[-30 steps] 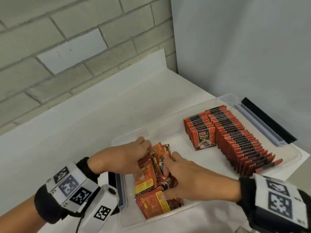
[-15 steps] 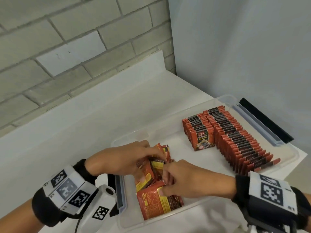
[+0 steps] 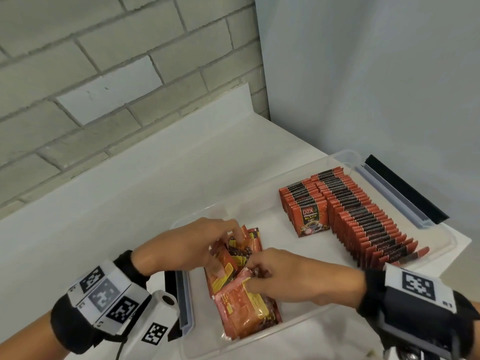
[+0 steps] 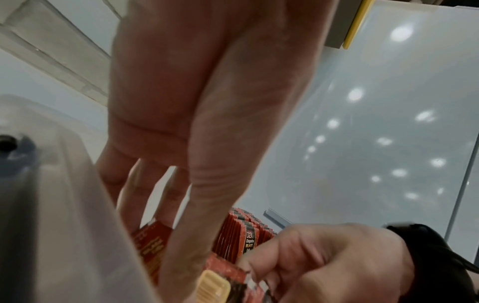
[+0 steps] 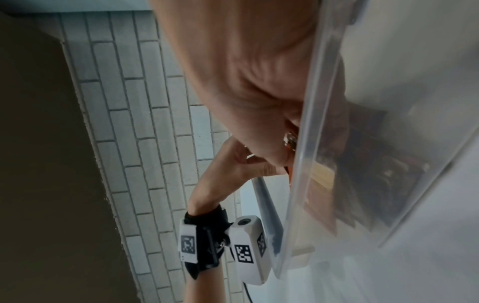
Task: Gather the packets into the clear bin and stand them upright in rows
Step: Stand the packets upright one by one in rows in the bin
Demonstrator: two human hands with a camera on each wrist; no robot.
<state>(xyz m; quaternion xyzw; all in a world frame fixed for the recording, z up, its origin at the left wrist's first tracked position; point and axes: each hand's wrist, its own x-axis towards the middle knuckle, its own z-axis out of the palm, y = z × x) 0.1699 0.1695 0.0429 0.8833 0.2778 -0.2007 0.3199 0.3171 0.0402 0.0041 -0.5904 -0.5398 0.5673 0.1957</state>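
Head view: left hand [image 3: 192, 245] and right hand [image 3: 293, 276] both gripped loose packets [image 3: 241, 302] inside clear bin [image 3: 259, 352], fingers curled.

Both hands work inside the clear bin [image 3: 441, 231] on the white surface [image 3: 130, 216]: the left hand [image 3: 187, 245] and the right hand [image 3: 293, 276] each grip red coffee packets from the loose heap [image 3: 246, 315] at the near end. Two rows of upright packets [image 3: 363, 216] stand at the far end, well apart from the heap.
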